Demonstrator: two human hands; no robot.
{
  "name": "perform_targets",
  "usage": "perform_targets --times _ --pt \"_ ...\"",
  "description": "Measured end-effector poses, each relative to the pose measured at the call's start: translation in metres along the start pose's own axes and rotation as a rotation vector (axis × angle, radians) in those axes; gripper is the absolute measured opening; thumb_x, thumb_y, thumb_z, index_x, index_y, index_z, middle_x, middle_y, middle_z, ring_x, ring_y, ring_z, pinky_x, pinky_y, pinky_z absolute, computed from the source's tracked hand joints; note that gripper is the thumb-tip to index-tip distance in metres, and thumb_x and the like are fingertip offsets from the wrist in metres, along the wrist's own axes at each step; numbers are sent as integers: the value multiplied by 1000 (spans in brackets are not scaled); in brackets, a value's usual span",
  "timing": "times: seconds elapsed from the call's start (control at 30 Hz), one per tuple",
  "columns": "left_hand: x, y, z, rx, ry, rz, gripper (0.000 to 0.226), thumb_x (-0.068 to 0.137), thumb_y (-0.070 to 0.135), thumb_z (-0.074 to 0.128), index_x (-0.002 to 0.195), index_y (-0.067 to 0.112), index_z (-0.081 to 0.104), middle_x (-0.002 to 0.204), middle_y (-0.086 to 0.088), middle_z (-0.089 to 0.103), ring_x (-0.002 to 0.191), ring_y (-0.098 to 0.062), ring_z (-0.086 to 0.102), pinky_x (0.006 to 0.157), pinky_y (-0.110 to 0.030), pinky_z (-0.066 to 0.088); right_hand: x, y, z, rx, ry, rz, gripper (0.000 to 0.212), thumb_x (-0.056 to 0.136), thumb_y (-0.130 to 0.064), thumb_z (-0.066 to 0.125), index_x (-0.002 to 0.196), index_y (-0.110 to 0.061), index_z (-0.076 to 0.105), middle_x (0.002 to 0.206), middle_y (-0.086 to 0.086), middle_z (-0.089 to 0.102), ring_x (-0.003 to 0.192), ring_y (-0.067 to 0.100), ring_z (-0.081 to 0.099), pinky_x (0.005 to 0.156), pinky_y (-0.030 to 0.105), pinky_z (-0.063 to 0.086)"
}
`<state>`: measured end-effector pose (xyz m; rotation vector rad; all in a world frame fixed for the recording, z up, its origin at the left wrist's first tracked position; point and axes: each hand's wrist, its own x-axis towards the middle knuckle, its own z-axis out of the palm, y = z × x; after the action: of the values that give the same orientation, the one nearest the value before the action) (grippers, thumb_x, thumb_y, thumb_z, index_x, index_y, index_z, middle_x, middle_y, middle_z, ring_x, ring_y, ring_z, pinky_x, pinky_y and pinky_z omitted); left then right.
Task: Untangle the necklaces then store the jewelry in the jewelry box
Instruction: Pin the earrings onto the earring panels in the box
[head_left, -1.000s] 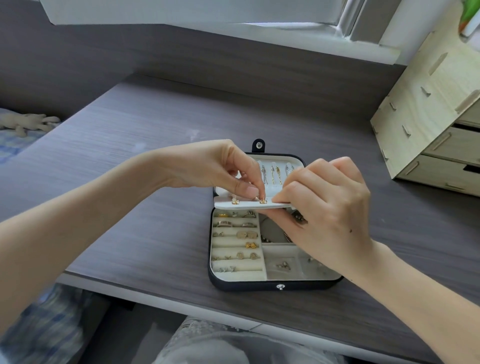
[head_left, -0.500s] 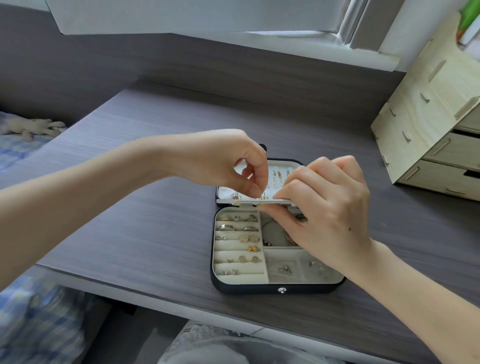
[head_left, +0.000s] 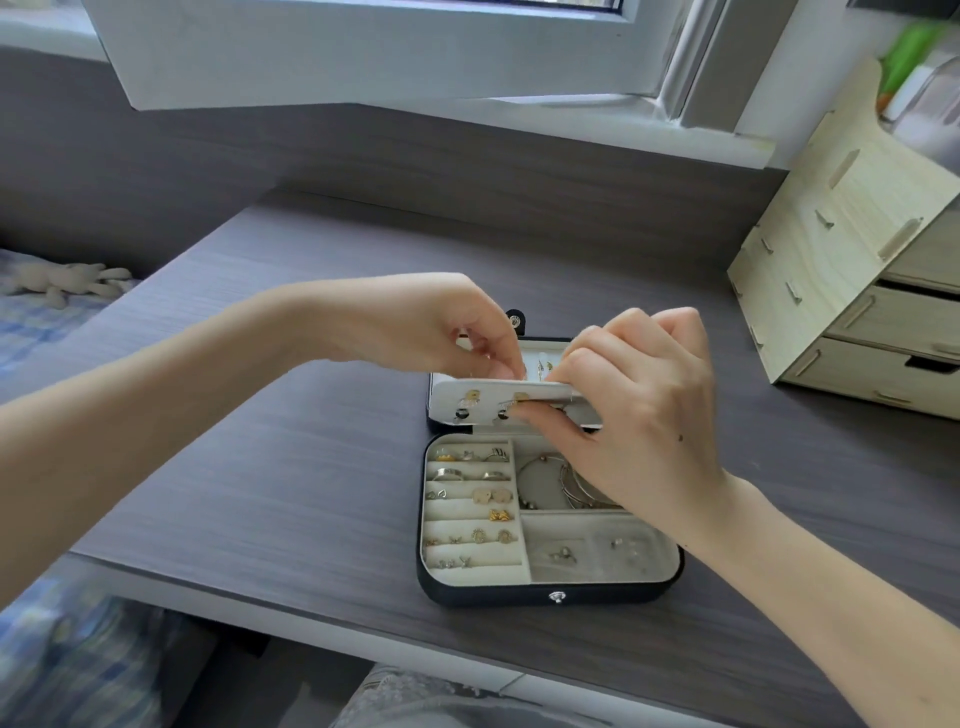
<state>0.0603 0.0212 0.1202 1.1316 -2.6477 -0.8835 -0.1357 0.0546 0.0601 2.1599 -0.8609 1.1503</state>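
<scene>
A black jewelry box (head_left: 545, 596) lies open on the grey desk, cream-lined, with rings and small earrings in its left slots and bangles in a right compartment. A white earring panel (head_left: 452, 402) stands tilted up over the lid, showing earring backs on its underside. My left hand (head_left: 441, 327) pinches at the panel's top edge with curled fingers. My right hand (head_left: 644, 410) grips the panel's right part, thumb beneath and fingers curled over the top. No loose necklace can be made out.
A light wooden drawer organizer (head_left: 857, 291) stands at the right of the desk (head_left: 260, 441). A window frame (head_left: 363, 52) hangs over the back wall. A soft toy (head_left: 62, 278) lies on blue checked bedding at the far left.
The white earring panel has tipped further up, so its underside with the earring backs now faces me. Both hands stayed on it and the view drew closer.
</scene>
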Motion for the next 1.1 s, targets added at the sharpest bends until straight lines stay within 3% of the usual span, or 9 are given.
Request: perform_targets --times 0.07,0.17,0.27,0.37,0.5,0.63,0.8,0.97,1.1 --pt "-8 -1 -4 -157 89 -6 14 94 32 54 89 34 67 83 21 66 76 2 55 70 -12 42 5 2 2 -2 -19 19 40 79 -44 71 60 -11 60 63 -3 62 61 22 53 68 34 28" --pt "-21 -1 -6 -322 191 -41 33 89 53 43 93 32 67 92 12 70 90 -3 62 85 -26 48 12 5 4 5 -60 51 38 75 -48 72 65 -12 63 67 -4 63 64 22 54 71 35 28" --pt "-21 1 0 -287 249 -28 33 80 62 52 89 32 66 89 11 68 84 -5 62 73 -22 48 20 8 10 -24 -117 89 39 72 -54 72 74 -15 67 73 -6 64 70 22 55 74 37 28" --pt "-13 -1 6 -218 362 -28 20 76 42 75 85 29 62 83 9 65 74 -9 58 65 -23 47 25 13 10 -29 -156 126 44 73 -59 68 87 -18 69 84 -7 67 82 22 59 80 37 28" --pt "-2 -4 12 -130 452 -76 26 74 19 78 82 28 55 81 9 61 69 -6 53 58 -22 43 15 38 -13 4 -149 310 38 84 -51 58 102 -19 68 102 -6 67 98 19 58 87 34 28" --pt "4 -5 18 -183 519 -109 31 75 15 76 77 33 50 81 9 64 66 -6 55 55 -19 43 -17 85 -33 -92 -353 573 15 88 -28 58 90 -21 71 95 -5 70 92 24 59 81 32 26" --pt "9 -4 19 -264 543 -127 28 77 7 73 84 27 54 86 3 66 79 -20 63 64 -36 52 -54 111 -36 -72 -753 683 15 85 -13 65 95 -19 74 93 1 72 93 27 60 87 40 41" --pt "10 -6 23 -239 585 -121 30 78 6 70 84 32 55 83 12 62 69 -3 58 58 -23 48 -64 112 -28 -53 -774 639 12 79 -8 70 88 -15 74 82 4 69 84 29 58 81 39 44" --pt "11 -7 26 -262 619 -69 25 79 18 70 99 28 59 96 8 61 87 -7 58 66 -27 51 -63 113 -30 -22 -756 680 9 80 -5 68 82 -13 72 82 4 69 83 24 57 73 30 37"
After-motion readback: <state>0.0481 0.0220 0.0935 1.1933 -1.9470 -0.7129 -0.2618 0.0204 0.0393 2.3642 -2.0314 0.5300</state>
